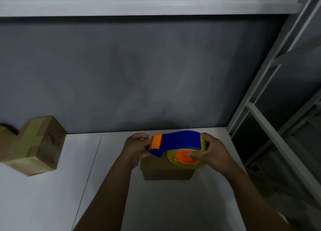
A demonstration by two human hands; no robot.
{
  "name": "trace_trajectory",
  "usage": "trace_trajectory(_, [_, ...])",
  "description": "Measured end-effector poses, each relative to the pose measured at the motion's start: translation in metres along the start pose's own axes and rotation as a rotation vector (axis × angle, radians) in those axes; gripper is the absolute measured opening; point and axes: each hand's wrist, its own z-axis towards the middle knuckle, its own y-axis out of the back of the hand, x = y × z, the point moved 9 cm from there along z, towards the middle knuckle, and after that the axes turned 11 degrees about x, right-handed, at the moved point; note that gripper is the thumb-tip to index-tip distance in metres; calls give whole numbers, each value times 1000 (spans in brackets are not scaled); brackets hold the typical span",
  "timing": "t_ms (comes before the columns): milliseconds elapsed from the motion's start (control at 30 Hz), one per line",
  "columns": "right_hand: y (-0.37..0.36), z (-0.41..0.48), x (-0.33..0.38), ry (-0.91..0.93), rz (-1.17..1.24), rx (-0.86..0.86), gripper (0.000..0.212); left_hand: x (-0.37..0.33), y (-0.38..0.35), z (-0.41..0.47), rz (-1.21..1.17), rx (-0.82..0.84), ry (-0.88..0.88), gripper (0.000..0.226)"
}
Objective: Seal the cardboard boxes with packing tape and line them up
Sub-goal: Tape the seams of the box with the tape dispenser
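The table (pixel 43 196) was white and mostly bare. Well left of the fingers sat a taped box (pixel 37 147), its top and sides already striped with tape; a second one was cut off at the frame's edge beside it. Directly under both hands sat the unsealed box (pixel 166 170), largely hidden by them.

Above that box the dispenser (pixel 178 141) was held off the cardboard. The right hand (pixel 212 152) gripped it, fingers curled over the blue body and thumb pressed on the orange hub. The left hand (pixel 137 147) was closed at the orange cutter end, fingertips pinched there as if on the tape's free end, though the tape itself could not be made out.

The main risk, as I judged it: the loose end could fold back and stick to itself or to the fingers. Fingertips that close to the cutter could also catch its teeth. With neither hand steadying the box, a pull could drag it askew.
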Motion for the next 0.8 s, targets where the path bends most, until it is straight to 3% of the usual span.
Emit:
trace_trajectory(167, [14,2,2,33,73,-52,52,-7,16,1,87,3,-42,10])
trace_trajectory(300, [5,10,15,59,-11,2,57,-4,29,7,58,-4,-96,28])
trace_trajectory(433, [-6,24,21,16,-141,58,56,5,60,12,160,-159,-113,13])
trace_trajectory(633, [-15,36,23,-12,-287,127,46,25,67,13,215,-198,-139,9])
trace_trajectory(800, [-28,45,10,-44,-230,152,48,40,71,14,253,-271,-128,11])
